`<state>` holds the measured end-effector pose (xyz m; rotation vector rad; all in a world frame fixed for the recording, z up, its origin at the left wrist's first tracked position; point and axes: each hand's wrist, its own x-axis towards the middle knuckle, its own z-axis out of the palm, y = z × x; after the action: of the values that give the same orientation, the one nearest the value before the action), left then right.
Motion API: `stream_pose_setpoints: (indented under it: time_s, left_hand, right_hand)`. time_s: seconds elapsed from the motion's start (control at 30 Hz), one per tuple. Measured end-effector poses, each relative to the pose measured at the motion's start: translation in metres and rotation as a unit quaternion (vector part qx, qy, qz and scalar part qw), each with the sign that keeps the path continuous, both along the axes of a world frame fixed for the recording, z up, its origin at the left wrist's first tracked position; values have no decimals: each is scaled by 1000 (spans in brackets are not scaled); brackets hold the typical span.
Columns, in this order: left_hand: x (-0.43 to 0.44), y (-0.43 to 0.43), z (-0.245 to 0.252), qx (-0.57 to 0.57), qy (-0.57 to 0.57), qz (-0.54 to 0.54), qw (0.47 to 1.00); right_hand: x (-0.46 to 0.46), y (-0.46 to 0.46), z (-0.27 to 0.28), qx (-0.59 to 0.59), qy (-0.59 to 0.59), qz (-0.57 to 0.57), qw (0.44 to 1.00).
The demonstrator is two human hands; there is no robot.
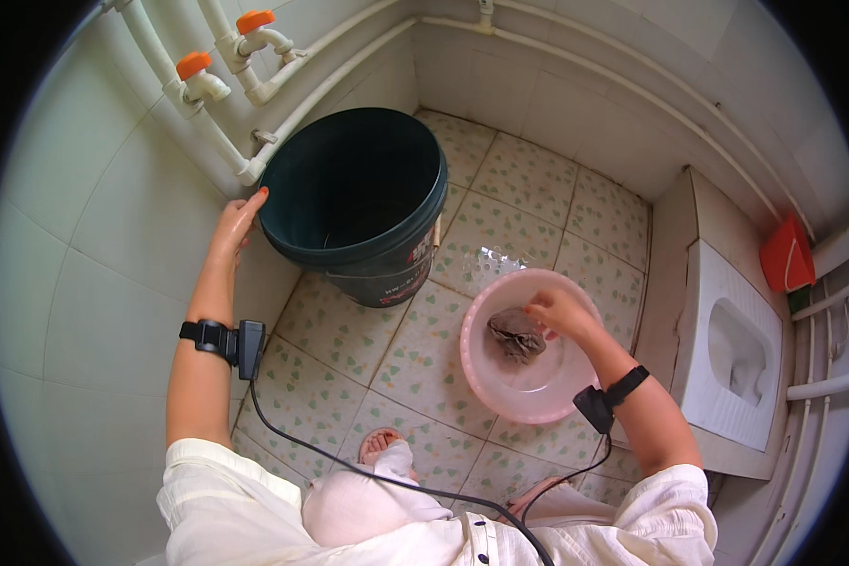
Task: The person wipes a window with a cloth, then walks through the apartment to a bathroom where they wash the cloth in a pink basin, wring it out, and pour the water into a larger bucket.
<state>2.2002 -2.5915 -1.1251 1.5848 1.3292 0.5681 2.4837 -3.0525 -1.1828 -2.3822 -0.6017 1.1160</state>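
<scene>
My left hand [234,223] is at the left rim of a large dark green plastic bucket [378,279], thumb at the rim and the other fingers lower, partly hidden. The bucket stands upright, and its interior is deep in shadow. Inside a pink plastic basin [480,382] on the floor, a crumpled grey-brown cloth [515,338] lies bunched up. My right hand [562,311] reaches into the basin and pinches the cloth's right edge with its fingertips.
Two taps with orange handles [256,21] project from white pipes [216,131] at upper left. A puddle [495,260] shines on the tiled floor [396,347]. To the right are a raised squat toilet [693,396] and a small red bucket [785,258]. A black cable [424,488] crosses my lap.
</scene>
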Motion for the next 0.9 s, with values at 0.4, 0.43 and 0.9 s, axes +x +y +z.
stream_pose_setpoints:
  time_s: [0.4, 0.43, 0.9]
  left_hand:
    - [31, 56, -72, -153, -142, -22, 978]
    - [30, 53, -70, -125, -123, -41, 984]
    - [69, -40, 6, 87, -80, -146, 982]
  right_hand:
    - [-42, -227, -85, 0, 137, -434, 890]
    - [-47, -229, -92, 49, 228, -467, 853]
    - [-57, -228, -141, 273, 180, -456, 828]
